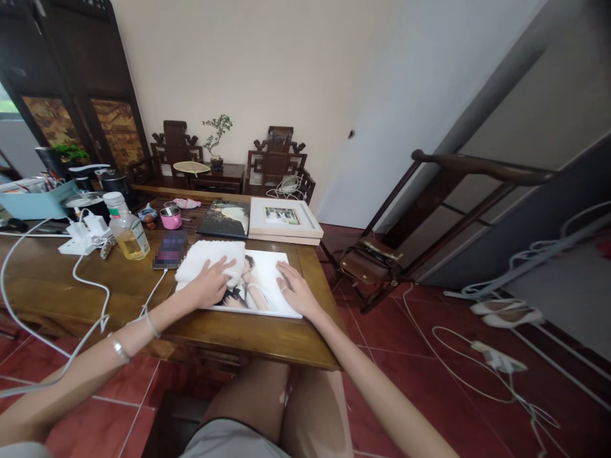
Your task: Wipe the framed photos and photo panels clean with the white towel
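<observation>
Under a spread left hand (213, 282), fluffy white cloth (199, 256) partly over pale photo panel (258, 287); right hand (298, 291) flat.

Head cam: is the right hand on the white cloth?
No, the right hand lies on the right side of the photo panel, while the left hand is on the white cloth.

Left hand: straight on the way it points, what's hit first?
Likely the near side of the pale framed stack, beyond the printed picture that the white cloth partly covers; one view leaves depth unsure.
</observation>
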Tool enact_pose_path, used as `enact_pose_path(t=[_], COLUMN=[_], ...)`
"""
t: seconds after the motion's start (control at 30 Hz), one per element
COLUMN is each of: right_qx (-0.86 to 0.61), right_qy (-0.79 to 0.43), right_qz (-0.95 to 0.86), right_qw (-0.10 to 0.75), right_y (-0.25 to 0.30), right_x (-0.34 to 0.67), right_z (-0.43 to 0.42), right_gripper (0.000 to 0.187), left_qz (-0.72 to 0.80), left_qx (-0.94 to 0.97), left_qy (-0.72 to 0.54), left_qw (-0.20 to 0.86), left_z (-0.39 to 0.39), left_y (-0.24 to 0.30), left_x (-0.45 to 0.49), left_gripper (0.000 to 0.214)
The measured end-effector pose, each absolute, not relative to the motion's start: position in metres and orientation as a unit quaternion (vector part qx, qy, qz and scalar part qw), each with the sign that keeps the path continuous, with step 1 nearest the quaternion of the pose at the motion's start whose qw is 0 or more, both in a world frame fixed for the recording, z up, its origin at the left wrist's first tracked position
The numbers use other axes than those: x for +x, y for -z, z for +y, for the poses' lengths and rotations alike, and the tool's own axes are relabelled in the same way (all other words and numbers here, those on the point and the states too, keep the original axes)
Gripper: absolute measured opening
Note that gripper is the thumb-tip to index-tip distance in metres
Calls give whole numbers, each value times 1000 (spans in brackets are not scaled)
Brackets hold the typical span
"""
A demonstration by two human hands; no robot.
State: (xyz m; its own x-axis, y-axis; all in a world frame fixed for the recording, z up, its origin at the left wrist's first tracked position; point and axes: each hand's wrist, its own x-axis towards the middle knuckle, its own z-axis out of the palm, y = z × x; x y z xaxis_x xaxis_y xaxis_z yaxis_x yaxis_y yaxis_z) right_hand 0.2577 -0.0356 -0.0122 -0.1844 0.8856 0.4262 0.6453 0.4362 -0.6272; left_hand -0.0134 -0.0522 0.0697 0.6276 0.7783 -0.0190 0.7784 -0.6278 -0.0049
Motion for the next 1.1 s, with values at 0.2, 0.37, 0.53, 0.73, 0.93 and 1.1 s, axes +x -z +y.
enact_pose_path(t=[0.2,0.37,0.53,0.73,0.93,1.1], right_qx=[-506,-511,-516,-510,-507,-505], right_qy=[-150,-149,-144,-151,-149,-148], right_qz=[-757,-758,-760,-758,-756,-753], right_qw=[386,376,366,377,387,395], right_y=[13,12,11,11,13,16], right_x=[257,257,258,258,257,256], right_z=[-37,-38,-38,-37,-36,-36], right_gripper=[42,43,44,43,43,43], left_qz=[376,375,433,462,451,399], left_qx=[927,927,901,886,891,916], left_qy=[6,4,-6,-27,31,23], left_qw=[10,29,27,31,29,37], left_z=[-138,-133,-60,-28,-119,-169], left_y=[-71,-73,-78,-79,-77,-80], left_x=[-19,-22,-25,-26,-25,-20], left_gripper=[29,30,29,30,33,34])
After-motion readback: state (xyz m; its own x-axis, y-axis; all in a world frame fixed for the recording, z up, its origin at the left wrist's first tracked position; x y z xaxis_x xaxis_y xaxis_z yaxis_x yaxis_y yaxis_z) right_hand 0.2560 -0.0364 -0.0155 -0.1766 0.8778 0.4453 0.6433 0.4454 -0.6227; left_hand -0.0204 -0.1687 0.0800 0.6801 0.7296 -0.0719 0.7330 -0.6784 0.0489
